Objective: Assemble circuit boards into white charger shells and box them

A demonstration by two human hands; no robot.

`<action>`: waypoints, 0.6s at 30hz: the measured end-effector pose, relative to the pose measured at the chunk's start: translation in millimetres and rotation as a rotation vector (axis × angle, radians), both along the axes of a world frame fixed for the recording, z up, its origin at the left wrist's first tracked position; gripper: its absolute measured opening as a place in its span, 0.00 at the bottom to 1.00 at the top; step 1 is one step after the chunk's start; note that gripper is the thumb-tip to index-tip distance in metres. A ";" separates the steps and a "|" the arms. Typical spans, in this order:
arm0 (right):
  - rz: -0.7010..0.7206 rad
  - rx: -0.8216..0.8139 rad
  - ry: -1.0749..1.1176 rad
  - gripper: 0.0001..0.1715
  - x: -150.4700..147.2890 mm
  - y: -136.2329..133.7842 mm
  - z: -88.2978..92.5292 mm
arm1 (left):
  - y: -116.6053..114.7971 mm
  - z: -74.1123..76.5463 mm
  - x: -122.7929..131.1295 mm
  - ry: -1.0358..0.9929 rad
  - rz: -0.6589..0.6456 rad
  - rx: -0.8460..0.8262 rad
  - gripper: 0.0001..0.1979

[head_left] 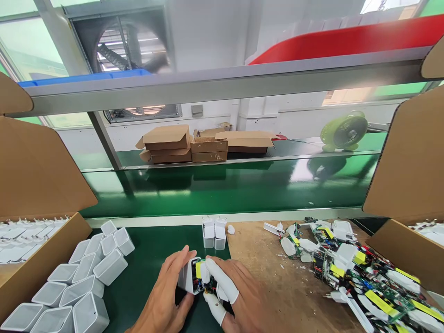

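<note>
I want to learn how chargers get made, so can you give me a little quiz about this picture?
1. True or false: the left hand and the right hand both hold a white plastic charger shell with a circuit board inside.
2. Where is the heap of green circuit boards? A) left of the hands, B) right of the hands, on the brown wooden board, C) on the top shelf.
3. What colour is the small round plastic fan beyond the dark green conveyor belt?
Key: 1 true; 2 B; 3 green.
</note>
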State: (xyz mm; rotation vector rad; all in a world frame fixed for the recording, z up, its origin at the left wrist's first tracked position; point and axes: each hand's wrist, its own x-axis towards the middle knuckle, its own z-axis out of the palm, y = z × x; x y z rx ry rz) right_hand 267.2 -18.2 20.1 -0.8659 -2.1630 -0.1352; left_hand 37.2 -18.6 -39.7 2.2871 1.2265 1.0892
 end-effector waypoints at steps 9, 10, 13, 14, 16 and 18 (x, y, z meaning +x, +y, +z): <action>0.001 0.044 0.029 0.31 0.2 -0.5 5.2 | 0.1 -2.4 3.4 -0.056 0.005 0.002 0.40; -0.006 0.054 0.033 0.30 -0.5 -0.9 6.5 | 0.1 -1.7 3.0 -0.056 0.004 0.002 0.40; -0.012 0.070 0.035 0.31 -2.4 -1.1 6.4 | 0.3 -0.7 2.3 -0.039 -0.011 0.008 0.41; -0.011 0.071 0.032 0.31 -2.8 -0.9 5.6 | 0.3 -1.1 2.5 -0.039 -0.009 0.010 0.41; -0.006 0.069 0.022 0.30 -3.2 -0.5 4.0 | 0.0 -2.7 3.5 -0.054 0.010 0.011 0.41; -0.007 0.055 0.019 0.29 -2.7 -0.2 3.6 | -0.5 -4.3 4.6 -0.079 0.033 0.009 0.40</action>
